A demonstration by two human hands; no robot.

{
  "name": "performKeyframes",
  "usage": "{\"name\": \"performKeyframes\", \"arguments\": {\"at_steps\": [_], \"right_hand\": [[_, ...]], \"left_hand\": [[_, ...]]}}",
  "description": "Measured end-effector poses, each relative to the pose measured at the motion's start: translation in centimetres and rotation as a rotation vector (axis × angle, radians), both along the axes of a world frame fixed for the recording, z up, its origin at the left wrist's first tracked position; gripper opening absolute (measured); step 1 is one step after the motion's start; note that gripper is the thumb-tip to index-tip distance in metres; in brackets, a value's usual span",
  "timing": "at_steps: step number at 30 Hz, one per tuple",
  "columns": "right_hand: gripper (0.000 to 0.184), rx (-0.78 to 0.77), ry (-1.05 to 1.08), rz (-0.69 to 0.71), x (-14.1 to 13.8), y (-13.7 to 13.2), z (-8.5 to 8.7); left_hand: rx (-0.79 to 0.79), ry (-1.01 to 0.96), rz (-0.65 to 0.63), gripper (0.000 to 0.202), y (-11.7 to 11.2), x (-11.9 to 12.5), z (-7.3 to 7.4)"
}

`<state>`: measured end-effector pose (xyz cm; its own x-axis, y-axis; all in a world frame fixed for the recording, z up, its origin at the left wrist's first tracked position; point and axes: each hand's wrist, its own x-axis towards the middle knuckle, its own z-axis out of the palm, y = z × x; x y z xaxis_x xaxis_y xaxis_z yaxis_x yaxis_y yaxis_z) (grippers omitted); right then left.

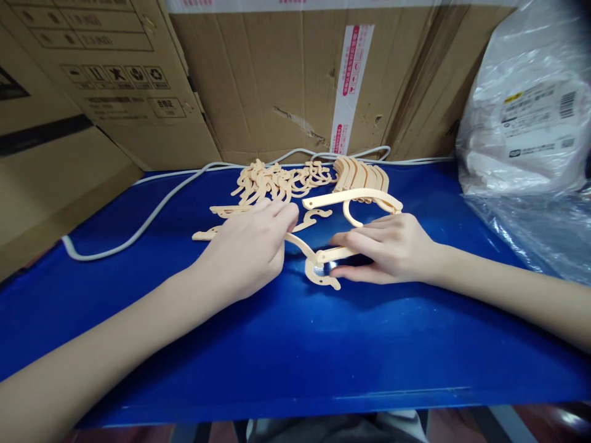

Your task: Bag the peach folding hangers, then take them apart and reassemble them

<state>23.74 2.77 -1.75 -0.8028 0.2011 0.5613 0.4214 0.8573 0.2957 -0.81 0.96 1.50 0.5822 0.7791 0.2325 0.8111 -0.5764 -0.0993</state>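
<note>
A beige folding clothes hanger [318, 257] is held low over the blue table between my two hands, its hook toward me. My left hand [252, 246] is closed on one hanger arm and hides most of it. My right hand [392, 249] grips the other arm between thumb and fingers near the joint. Just beyond my right hand lies a loose curved hanger arm [351, 197], with a curved hook piece under it. Another hook piece [317, 215] rests between the hands. Flat beige pieces [206, 235] stick out from behind my left hand.
Farther back are a heap of hooks [272, 181] and a neat row of curved arms [362, 175]. A white cable [152, 224] runs along the left and back. Cardboard boxes [277, 80] wall off the rear and left. A plastic-wrapped package [526, 117] stands at right.
</note>
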Motion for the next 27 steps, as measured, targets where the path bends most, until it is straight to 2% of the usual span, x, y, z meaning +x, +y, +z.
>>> {"name": "performKeyframes", "arguments": {"at_steps": [8, 12, 15, 19, 23, 27], "right_hand": [[0.049, -0.129, 0.000, 0.120, -0.38, -0.25, -0.24], [0.034, -0.212, -0.053, 0.110, -0.56, -0.69, -0.33], [0.033, -0.255, -0.083, 0.071, -0.37, -0.74, -0.49], [0.033, -0.287, -0.076, 0.059, -0.12, -0.66, -0.64], [0.033, -0.295, -0.050, 0.057, -0.16, -0.62, -0.66], [0.036, -0.279, -0.049, 0.049, -0.17, -0.61, -0.70]], "left_hand": [[-0.093, 0.129, 0.154, 0.022, -0.15, 0.31, 0.11], [-0.076, 0.170, 0.165, 0.019, -0.24, 0.51, -0.02], [-0.067, 0.175, 0.132, 0.018, -0.37, 0.73, -0.10], [-0.095, 0.142, 0.128, 0.016, -0.56, 0.88, -0.08], [-0.133, 0.018, 0.140, 0.006, -0.77, 0.89, -0.19], [-0.122, -0.074, 0.138, 0.019, -0.76, 0.95, -0.56]]}}
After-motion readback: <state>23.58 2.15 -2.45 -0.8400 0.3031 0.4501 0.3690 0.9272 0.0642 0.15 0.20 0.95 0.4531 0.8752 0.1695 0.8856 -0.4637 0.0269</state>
